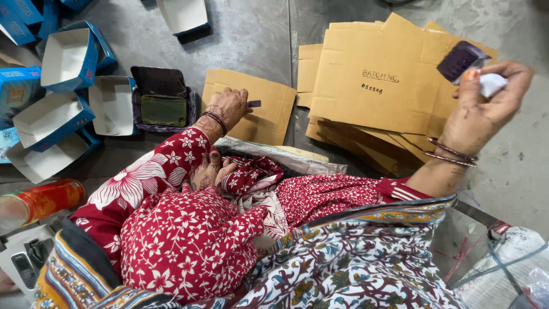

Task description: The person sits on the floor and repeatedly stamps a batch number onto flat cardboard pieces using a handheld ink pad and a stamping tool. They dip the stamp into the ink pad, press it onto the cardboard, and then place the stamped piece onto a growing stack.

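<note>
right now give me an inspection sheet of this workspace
surface: grey floor, scuffed and stained
job's things: flat brown cardboard sheet under the left hand; stack of cardboard sheets to its right, top one stamped; open ink pad with a green pad
clutter: open blue-and-white cartons at far left; red-orange cylinder; plastic-wrapped bundle; plastic bags
hands: left hand rests on the sheet, pinching a small dark stamp; right hand raised, holding a purple stamp block and a white scrap
cables: nothing seen
surroundings: person seated on the floor, red floral clothing
</note>
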Tool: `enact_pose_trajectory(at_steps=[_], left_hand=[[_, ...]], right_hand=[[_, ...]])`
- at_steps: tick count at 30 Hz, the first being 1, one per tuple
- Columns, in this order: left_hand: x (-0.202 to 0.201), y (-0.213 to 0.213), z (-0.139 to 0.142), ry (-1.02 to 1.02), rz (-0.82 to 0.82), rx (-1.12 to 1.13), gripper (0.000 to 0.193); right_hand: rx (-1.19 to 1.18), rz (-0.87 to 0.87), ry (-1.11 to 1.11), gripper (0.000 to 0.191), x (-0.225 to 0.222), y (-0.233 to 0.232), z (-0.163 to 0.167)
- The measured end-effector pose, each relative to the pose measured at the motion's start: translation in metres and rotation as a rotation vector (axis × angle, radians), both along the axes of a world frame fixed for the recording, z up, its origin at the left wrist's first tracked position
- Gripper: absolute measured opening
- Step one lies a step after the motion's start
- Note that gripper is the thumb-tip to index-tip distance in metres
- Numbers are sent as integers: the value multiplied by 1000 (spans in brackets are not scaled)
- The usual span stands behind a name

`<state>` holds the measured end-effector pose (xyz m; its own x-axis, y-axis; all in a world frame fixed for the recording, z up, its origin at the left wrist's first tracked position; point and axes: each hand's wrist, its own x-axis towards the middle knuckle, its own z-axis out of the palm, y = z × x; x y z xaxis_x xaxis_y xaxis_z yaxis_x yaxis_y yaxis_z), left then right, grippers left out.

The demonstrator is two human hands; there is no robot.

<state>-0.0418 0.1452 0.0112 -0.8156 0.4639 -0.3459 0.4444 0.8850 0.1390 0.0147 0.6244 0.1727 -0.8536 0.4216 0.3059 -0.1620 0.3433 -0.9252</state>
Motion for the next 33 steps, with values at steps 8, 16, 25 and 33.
enact_pose_trajectory(at_steps=[8,16,25,33], left_hand=[[13,11,-39,68,-274,-251,21],[32,7,-37,29,-340,-149,25],[13,16,-54,-156,-250,-124,29],[-15,16,-10,-162,-139,-85,42]], right_hand=[[-23,44,-73,23,0,-41,23],[14,60,-11,20,-1,-34,12],[-158,281,-53,24,8,-113,39],[85,553,-134,17,10,-192,30]])
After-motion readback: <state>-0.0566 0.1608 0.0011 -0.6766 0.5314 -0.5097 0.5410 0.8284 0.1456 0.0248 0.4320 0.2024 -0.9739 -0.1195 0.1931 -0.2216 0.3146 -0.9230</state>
